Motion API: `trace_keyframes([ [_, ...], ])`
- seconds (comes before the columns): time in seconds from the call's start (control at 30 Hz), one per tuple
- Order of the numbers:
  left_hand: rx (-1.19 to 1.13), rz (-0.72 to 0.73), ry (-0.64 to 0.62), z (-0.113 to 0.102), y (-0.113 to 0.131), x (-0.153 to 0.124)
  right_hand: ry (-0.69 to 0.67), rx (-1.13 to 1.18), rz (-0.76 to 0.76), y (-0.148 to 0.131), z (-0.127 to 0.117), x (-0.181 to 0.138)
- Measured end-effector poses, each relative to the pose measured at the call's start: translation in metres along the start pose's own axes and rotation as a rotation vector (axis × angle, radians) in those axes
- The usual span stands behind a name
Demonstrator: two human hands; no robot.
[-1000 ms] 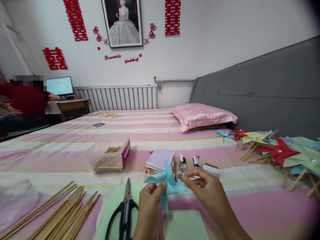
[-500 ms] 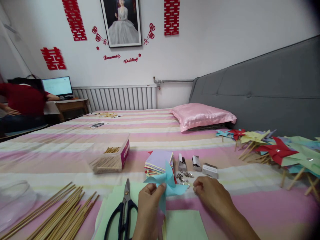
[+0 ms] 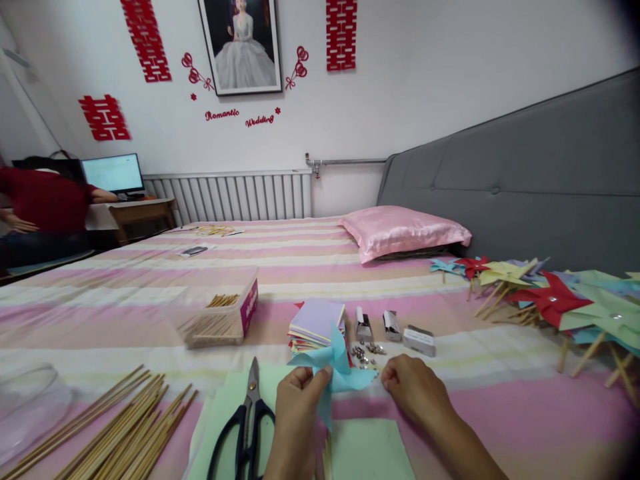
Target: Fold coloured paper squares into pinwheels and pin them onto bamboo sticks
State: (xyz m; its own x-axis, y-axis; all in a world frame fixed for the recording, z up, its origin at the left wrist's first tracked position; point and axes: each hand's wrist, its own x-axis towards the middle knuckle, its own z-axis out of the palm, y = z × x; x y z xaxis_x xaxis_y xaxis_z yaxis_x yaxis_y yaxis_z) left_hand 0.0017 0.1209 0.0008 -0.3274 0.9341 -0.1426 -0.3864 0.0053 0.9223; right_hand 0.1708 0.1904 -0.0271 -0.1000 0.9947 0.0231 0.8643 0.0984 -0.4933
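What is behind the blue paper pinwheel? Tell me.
Behind the blue paper pinwheel, held in the left hand, is a stack of coloured paper with a lilac sheet on top. The pinwheel covers part of the stack's lower front, so that cannot be seen.

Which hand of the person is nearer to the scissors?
Left. The left hand is just to the right of the scissors, holding the blue paper pinwheel; the right hand is farther right, past the pinwheel.
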Motion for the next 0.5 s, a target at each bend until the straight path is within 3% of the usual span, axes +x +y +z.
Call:
trace_keyframes([
  [0.5, -0.002, 0.007, 0.021, -0.0032, -0.0046, 0.0052, -0.011, 0.208, -0.004, 0.0043, 0.0053, 0.0089],
])
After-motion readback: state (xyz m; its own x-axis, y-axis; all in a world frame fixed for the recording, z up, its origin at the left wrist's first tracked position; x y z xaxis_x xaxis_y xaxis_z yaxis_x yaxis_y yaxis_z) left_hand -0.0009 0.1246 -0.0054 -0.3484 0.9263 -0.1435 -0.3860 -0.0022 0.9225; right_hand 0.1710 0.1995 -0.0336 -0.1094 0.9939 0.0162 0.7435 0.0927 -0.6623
